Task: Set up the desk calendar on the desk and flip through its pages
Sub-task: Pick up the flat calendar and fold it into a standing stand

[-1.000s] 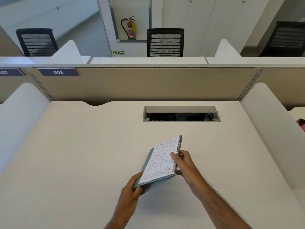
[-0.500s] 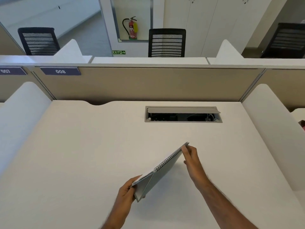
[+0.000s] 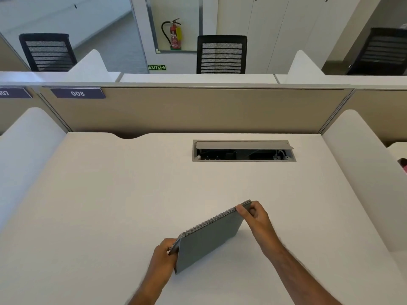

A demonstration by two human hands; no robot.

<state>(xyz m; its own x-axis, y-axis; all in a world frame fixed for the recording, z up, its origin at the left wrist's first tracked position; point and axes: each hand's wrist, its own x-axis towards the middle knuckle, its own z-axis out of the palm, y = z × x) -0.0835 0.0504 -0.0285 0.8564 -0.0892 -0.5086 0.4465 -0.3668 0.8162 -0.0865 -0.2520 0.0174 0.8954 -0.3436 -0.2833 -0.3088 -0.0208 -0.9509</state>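
Over the white desk [image 3: 110,205], left hand [image 3: 164,258] and right hand [image 3: 253,216] pinch the desk calendar [image 3: 209,241] at opposite spiral ends, mid-setup; next it needs standing upright.

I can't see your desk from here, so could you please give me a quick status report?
Left hand and right hand both gripping desk calendar. Grey back facing me, spiral edge up. Desk around it clear.

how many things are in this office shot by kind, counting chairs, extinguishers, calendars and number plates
office chairs: 3
fire extinguisher: 1
desk calendar: 1
desk number plates: 2
total: 7
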